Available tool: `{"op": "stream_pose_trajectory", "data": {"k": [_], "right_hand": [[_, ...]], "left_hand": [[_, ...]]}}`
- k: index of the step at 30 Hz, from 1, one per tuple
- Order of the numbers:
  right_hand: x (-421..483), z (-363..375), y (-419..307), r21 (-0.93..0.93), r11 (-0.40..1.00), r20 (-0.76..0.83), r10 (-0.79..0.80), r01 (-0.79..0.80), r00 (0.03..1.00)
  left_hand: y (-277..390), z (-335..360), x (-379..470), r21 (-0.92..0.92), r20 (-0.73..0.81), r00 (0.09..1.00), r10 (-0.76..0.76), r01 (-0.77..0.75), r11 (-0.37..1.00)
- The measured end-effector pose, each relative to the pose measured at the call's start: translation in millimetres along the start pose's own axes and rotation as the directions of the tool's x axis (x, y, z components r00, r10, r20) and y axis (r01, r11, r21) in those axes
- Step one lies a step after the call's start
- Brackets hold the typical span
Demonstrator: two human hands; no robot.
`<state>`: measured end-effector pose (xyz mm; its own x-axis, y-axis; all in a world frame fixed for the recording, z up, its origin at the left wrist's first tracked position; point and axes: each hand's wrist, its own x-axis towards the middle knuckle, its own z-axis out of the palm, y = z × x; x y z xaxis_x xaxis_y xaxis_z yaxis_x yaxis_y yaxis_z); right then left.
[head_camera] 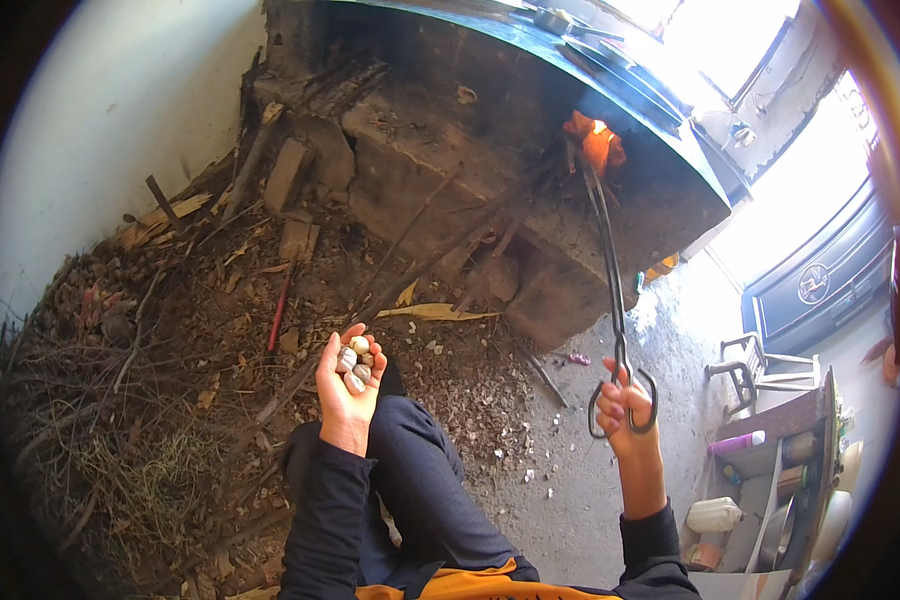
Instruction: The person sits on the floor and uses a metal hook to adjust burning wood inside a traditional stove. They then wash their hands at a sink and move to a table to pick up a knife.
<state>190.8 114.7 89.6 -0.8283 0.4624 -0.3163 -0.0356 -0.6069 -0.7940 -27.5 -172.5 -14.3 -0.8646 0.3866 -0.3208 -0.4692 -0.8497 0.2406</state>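
Observation:
Palm up, my left hand [350, 409] cups several small pale round objects [355, 364], which look like garlic bulbs. My right hand [628, 412] grips the looped handles of long black metal fire tongs [613, 277]. The tongs reach up to a crumpled orange piece [595, 142] that burns with a bright flame under the stove's edge. What this piece is made of I cannot tell, and the tong tips are partly hidden against it. Both hands are apart, above my bent knees [420, 472].
Ahead stands an earthen stove [412, 161] with a shiny top [487, 34] holding a small pan [555, 21]. Dry twigs [142, 450] and husks cover the ground at left. On the right are a small chair [742, 371] and a shelf [784, 420]. A person [894, 364] shows partly at the right rim.

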Motion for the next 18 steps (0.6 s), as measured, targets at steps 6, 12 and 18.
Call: {"op": "stream_pose_trajectory", "data": {"k": [6,12,18], "right_hand": [[88,14,-17,0.095,0.995,0.066,-0.015,0.009,0.998],[183,22,-39,0.094,0.995,0.028,-0.025,0.023,0.999],[256,33,-68,0.014,0.998,-0.120,-0.060,0.062,0.991]], "left_hand": [[-1,5,1,0.022,-0.019,0.999,-0.026,0.026,0.999],[1,7,0,0.015,-0.025,0.999,-0.021,0.022,1.000],[1,8,1,0.029,-0.045,0.999,-0.015,0.016,0.999]]}}
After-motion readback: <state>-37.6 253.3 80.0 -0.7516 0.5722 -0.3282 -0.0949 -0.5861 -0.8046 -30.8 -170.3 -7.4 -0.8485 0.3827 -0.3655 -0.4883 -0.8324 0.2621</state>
